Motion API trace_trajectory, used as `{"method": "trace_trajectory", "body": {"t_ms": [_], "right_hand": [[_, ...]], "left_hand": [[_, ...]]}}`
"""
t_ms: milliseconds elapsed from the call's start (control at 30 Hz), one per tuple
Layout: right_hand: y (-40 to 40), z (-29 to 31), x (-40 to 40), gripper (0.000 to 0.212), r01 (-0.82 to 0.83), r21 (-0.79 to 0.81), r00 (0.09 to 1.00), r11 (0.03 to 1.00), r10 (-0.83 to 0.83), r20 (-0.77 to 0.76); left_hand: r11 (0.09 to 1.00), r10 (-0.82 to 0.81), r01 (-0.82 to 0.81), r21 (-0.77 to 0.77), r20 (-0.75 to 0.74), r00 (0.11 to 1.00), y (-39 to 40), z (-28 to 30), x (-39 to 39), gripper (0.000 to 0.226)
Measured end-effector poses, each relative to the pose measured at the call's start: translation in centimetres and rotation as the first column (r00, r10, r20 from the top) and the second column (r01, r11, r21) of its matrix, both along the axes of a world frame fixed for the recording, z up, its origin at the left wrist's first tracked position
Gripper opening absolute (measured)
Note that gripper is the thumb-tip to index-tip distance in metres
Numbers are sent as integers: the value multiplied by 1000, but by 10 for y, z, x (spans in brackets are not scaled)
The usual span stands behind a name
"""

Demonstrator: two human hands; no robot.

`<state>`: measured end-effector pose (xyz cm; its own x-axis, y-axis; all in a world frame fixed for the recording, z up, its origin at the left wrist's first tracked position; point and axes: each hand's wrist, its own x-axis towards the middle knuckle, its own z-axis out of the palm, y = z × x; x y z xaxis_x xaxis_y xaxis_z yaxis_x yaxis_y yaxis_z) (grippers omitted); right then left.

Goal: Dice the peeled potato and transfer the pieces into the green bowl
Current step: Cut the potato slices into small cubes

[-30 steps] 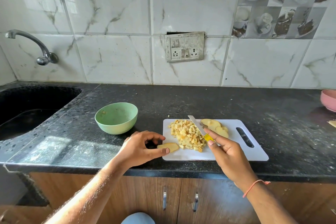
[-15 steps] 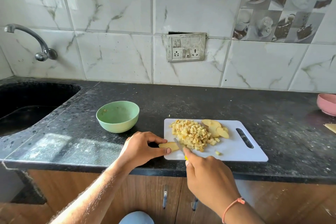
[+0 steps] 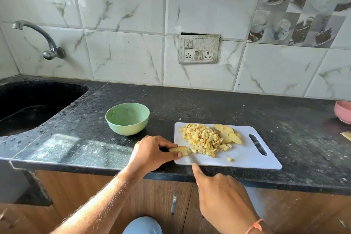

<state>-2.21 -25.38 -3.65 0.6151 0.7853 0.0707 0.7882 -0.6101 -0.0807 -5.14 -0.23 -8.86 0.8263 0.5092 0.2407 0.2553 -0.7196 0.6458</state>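
Pinching potato slice (image 3: 180,151) in left hand (image 3: 152,153), right hand (image 3: 222,194) just beside.

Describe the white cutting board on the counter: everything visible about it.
The white rectangular cutting board looks like plastic, with rounded corners and a dark slotted handle hole at its right end. It lies flat on the black speckled counter, near the front edge, right of the green bowl. It carries a heap of diced potato, several uncut slices behind, and one stray cube. At its left edge the left hand pinches a slice.

marble-look wall tiles (image 3: 123,2), black speckled counter (image 3: 209,106), wooden cabinets (image 3: 91,192), sunlit.
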Motion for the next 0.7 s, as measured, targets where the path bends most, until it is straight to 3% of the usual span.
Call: {"method": "trace_trajectory", "body": {"t_ms": [333, 533, 700], "right_hand": [[-3, -4, 7, 68, 129, -40, 990, 991, -127, 58], [6, -4, 9, 62, 89, 110, 993, 990, -97, 61], [20, 1, 4, 59, 48, 102, 997, 994, -54, 59]], "left_hand": [[999, 19, -19, -48, -7, 1000, -3, 3, -2, 41], [998, 20, -19, -57, 11, 1000, -3, 4, -3, 41], [998, 6, -6, -58, -1, 1000, -3, 5, -2, 39]]}}
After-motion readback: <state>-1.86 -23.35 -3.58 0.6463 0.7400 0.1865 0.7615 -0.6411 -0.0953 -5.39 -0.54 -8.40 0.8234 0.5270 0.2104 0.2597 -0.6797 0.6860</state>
